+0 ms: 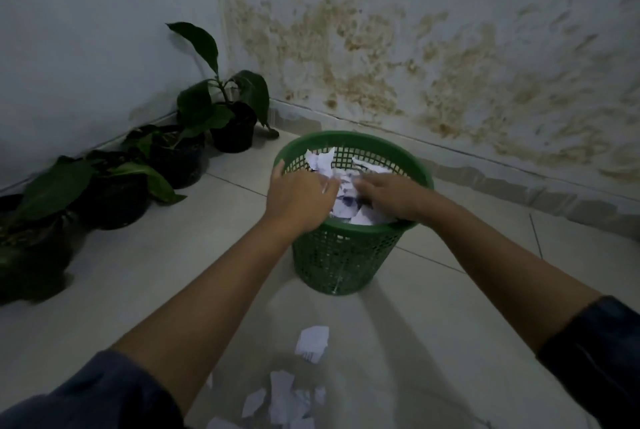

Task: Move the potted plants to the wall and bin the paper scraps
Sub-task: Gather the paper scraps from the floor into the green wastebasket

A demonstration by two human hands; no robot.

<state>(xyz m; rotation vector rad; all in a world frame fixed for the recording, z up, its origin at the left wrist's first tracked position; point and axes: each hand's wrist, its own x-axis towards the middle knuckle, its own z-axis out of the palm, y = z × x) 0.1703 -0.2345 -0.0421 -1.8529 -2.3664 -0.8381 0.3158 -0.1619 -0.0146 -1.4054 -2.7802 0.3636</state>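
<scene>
Both hands are held over the mouth of the green bin, which stands on the tiled floor near the stained wall. The left hand lies across the near-left rim with a white scrap seemingly pinched at its fingers, though the tips are blurred and the hold cannot be told for certain. The right hand is reached in over the paper heap; its fingers are hidden among the scraps, so how far they are spread cannot be told.

The likeliest fault is judged to be spillage: the heap is piled close to the rim, and scraps released from above could slide off the pile and over the edge. The bin looks light, and it could be tipped or shoved if the rim is pressed from one side. Small pieces may also be lost through the open lattice.

More loose scraps are left on the floor in front, between the forearms, so the binning is judged unfinished. The potted plants are lined up against the left wall, just beside one another and apart from the bin; the nearest leaves could be brushed by the left arm.
</scene>
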